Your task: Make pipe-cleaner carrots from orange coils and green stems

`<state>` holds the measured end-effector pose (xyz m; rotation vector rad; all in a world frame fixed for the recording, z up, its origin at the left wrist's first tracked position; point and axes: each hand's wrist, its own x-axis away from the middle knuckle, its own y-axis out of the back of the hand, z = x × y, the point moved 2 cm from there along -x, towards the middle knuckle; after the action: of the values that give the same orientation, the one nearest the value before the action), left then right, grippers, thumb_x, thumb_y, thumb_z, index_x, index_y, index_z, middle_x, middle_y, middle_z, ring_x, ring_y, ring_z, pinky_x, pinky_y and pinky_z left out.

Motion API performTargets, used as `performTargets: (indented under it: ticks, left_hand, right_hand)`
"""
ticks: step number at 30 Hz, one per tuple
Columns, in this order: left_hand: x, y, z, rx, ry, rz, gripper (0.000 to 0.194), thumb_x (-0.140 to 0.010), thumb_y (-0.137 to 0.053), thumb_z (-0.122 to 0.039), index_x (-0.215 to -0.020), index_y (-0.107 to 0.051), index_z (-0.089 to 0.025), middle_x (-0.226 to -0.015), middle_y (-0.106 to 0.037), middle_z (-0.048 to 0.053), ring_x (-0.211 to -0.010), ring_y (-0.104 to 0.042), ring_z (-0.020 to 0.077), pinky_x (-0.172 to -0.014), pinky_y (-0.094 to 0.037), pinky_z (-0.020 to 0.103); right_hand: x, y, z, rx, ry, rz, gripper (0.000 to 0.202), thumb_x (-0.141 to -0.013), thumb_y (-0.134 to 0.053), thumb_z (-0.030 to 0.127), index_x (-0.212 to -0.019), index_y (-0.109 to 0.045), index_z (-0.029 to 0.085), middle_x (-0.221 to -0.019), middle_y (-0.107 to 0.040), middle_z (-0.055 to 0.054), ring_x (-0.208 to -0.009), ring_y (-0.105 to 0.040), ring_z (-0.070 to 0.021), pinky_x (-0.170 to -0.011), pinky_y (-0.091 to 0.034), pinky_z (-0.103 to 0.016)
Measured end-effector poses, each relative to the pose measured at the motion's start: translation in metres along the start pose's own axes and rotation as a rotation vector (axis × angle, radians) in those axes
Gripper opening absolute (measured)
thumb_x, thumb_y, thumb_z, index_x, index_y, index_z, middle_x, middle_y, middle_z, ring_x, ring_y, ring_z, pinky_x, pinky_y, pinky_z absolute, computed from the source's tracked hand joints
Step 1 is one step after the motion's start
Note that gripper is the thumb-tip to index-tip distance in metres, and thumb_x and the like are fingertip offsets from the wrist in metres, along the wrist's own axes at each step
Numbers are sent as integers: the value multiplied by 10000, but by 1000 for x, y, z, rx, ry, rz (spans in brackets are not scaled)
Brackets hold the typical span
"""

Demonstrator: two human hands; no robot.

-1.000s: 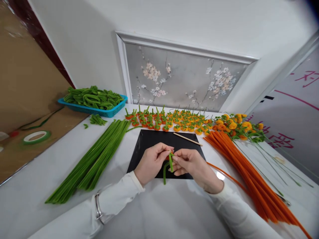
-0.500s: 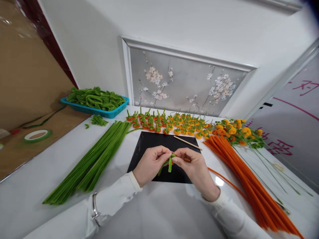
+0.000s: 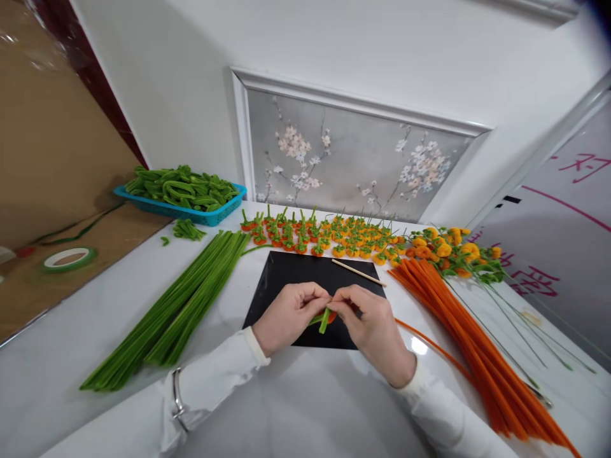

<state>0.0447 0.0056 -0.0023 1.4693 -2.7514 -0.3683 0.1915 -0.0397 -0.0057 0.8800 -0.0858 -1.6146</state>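
Observation:
Above the black mat (image 3: pixel 281 270), my left hand (image 3: pixel 290 318) and my right hand (image 3: pixel 375 327) meet with thumbs and fingertips pinched together. Between them is a short green pipe cleaner (image 3: pixel 324 320), one end of it pointing down toward me. A bit of orange fuzzy pipe cleaner (image 3: pixel 333 315) shows just under the right fingertips. My fingers hide most of the small piece, so how the green and orange parts join is not visible. Behind the mat stand several rows of little orange pumpkins (image 3: pixel 300 247) with green stems.
Long green pipe cleaners (image 3: pixel 176 312) lie at left, long orange ones (image 3: pixel 477 343) at right. A blue basket (image 3: pixel 229 210) of green loops stands at the back left. A wooden stick (image 3: pixel 358 272) lies across the mat. Yellow-orange flowers (image 3: pixel 443 249) with green stems lie at the back right.
My right fingertips have closed in against the left ones over the piece. The green end has tilted slightly, and more orange shows beside it.

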Motion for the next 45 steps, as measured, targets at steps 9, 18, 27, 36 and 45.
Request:
performTargets:
  ticks: [9, 18, 27, 36, 45]
  left_hand:
    - [-2, 3, 1, 64, 84, 27, 225, -786, -586, -319, -727, -633, -108, -615, -578, -3, -560, -475, 87, -545, -375, 205]
    - [-2, 1, -1, 100, 101, 52, 209, -768, -603, -312, -700, -613, -115, -603, -561, -15, -555, -480, 83, -548, -375, 210]
    - [1, 2, -5, 32, 23, -3, 229, -825, -555, -314, -710, -605, -123, -606, -590, -6, -547, -511, 92, -528, -403, 203]
    - [10, 3, -8, -450, -443, -199, 191, -881, -473, -179, -908, -661, -181, -1010, -707, 75, -926, -657, 169, -852, -505, 269]
    - [9, -2, -5, -415, -307, -155, 201, -887, -464, -188, -915, -663, -179, -951, -712, 56, -854, -656, 157, -795, -504, 256]
  right_hand:
    - [-5, 11, -10, -137, 36, 183, 122, -840, -561, 164, -873, -670, 208, -786, -664, -10, -684, -627, -122, -643, -508, -226]
    - [-2, 8, 4, 118, 317, 134, 170, -903, -454, 137, -868, -614, 183, -824, -623, -50, -746, -596, -140, -687, -502, -251]
    - [-1, 10, 0, 299, 511, 102, 149, -911, -462, 156, -930, -605, 193, -948, -652, -69, -872, -577, -185, -748, -457, -332]
    - [-4, 2, -5, -563, -438, 335, 394, -873, -469, 511, -712, -516, 155, -540, -510, 41, -396, -442, -57, -383, -369, -176]
    - [-2, 2, -1, -201, -172, 291, 223, -925, -398, 273, -771, -524, 172, -641, -534, 12, -513, -487, -90, -484, -393, -203]
